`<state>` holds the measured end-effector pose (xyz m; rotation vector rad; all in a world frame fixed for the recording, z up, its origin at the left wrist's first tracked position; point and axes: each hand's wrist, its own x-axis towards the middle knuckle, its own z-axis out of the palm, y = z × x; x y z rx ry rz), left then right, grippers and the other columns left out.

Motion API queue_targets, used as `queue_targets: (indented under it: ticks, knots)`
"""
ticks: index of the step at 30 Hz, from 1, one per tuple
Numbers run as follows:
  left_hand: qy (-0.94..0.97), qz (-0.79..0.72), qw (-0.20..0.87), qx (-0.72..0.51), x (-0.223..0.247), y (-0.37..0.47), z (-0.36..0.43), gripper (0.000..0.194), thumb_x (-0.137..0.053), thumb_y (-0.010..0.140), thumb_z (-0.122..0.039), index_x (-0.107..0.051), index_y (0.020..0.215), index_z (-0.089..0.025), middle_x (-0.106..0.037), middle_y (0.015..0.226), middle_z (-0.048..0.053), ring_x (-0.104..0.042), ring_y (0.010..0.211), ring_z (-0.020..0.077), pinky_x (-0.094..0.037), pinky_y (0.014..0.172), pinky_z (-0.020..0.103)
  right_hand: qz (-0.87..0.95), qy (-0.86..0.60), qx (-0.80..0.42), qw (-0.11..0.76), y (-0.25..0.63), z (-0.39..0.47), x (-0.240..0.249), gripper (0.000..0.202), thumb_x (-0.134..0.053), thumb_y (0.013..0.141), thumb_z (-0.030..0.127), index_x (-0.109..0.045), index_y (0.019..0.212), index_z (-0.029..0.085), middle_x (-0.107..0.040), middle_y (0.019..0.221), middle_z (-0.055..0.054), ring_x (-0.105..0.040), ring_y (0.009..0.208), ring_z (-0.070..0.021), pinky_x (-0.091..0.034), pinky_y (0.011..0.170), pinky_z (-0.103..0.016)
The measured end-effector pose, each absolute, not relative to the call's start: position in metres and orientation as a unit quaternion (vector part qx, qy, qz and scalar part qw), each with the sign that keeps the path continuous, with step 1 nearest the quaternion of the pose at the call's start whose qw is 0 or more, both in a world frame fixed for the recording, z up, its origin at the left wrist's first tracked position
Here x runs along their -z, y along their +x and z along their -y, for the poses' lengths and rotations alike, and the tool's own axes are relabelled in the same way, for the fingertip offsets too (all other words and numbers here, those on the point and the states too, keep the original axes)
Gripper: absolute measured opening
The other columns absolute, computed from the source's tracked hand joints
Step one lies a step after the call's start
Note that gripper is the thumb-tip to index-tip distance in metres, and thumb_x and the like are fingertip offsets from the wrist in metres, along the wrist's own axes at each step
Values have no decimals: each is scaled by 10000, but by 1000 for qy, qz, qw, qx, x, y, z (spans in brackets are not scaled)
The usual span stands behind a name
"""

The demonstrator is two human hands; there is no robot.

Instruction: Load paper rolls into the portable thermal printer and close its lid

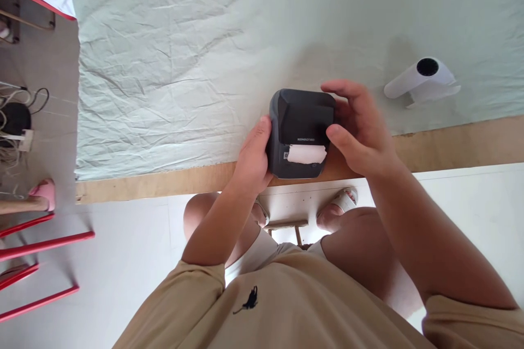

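Observation:
A dark grey label printer [307, 117] sits at the table's front edge, with a torn-edged white paper piece [307, 154] on its front below the lettering. My left hand [254, 155] holds its left side, thumb along the edge and the other fingers mostly hidden underneath. At the right side is my right hand [358, 128], thumb and index finger spread apart by the printer's edge. Its other fingers are partly hidden and slightly blurred; whether they touch the casing I cannot tell.
A white paper roll [409, 79] with a dark core and a loose end lies on the pale green tablecloth [184, 65]. Bare wood [155, 181] shows along the table's front. Red metal legs [49, 245], cables [10, 120] and another person's foot in a pink shoe [44, 193] are at left.

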<state>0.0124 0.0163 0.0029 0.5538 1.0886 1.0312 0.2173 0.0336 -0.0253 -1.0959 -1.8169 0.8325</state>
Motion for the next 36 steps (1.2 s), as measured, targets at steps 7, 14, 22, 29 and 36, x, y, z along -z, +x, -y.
queue_targets:
  ticks: [7,14,22,29,36]
  knots:
    - [251,-491,680,-484,-9,15,-15,557,-822,903,-772,-691,845,-234,-786,816,24,-855,1072,306,-727,818,401,725,-401,-360,429,224,-29,23,640,-738,993,490,-525,1589,395,-570,1652,-110,-649,1490,-334,-650,1169,-574]
    - [275,-480,684,-476,-5,11,-17,544,-819,899,-773,-722,871,-238,-828,904,32,-841,1094,293,-721,831,393,766,-449,-226,401,231,-28,-7,550,-901,879,463,-735,1398,390,-715,1053,-57,-726,904,-258,-688,748,-432]
    - [296,-446,715,-450,-6,11,-17,579,-795,899,-793,-767,1047,-233,-860,1026,72,-840,1195,339,-722,927,440,623,-490,-172,585,206,-21,-20,194,-778,979,284,-766,1152,372,-797,759,73,-671,546,-160,-479,463,-322]
    - [360,-470,689,-418,-5,6,-16,582,-831,889,-775,-793,1089,-229,-838,983,47,-813,979,257,-655,838,359,768,-517,-35,377,201,-23,-23,152,-663,945,209,-781,924,301,-749,679,43,-589,536,-148,-316,490,-332]
    - [360,-471,703,-393,-8,5,-16,529,-806,933,-732,-791,1119,-237,-861,1046,44,-808,978,226,-654,831,320,802,-486,-167,304,217,-23,-32,316,-783,845,261,-817,1145,355,-723,687,48,-523,494,-149,-337,488,-318]
